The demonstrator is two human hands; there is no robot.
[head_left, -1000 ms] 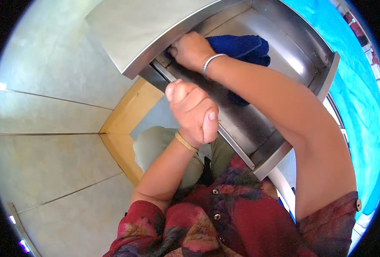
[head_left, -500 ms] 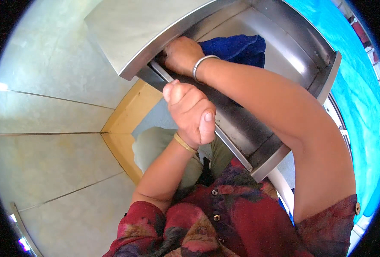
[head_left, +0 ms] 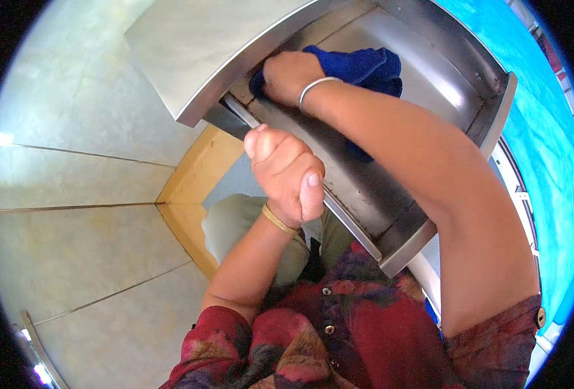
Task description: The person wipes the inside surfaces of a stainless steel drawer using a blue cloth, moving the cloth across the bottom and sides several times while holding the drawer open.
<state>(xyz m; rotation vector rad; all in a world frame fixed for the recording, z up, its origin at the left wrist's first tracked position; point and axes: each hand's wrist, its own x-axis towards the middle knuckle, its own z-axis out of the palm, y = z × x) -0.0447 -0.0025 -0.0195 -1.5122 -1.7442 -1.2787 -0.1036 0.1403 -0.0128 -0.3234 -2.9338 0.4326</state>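
Note:
A deep stainless-steel compartment like a drawer (head_left: 423, 58) lies open in front of me, with dark grime along its inner corners. My left hand (head_left: 288, 172) is closed around its near metal rim. Inside, close to the left-hand corner, my right hand (head_left: 292, 78) presses a dark blue cloth (head_left: 365, 68) against the surface. Bunched cloth shows on both sides of that hand, and another bit of it hangs below the wrist. The fingertips of the right hand are hidden by the hand itself and the cloth.
A pale metal panel (head_left: 190, 58) adjoins the compartment at the upper left. Large grey panels (head_left: 80, 246) stand along the left, with a yellow-tan strip (head_left: 193, 175) at their base. Bright blue sheeting (head_left: 539, 142) runs along the right. My knees are below the near rim.
My right hand has drawn back slightly from the left corner to the right, and the cloth has bunched up around it. My left hand keeps its hold on the rim.

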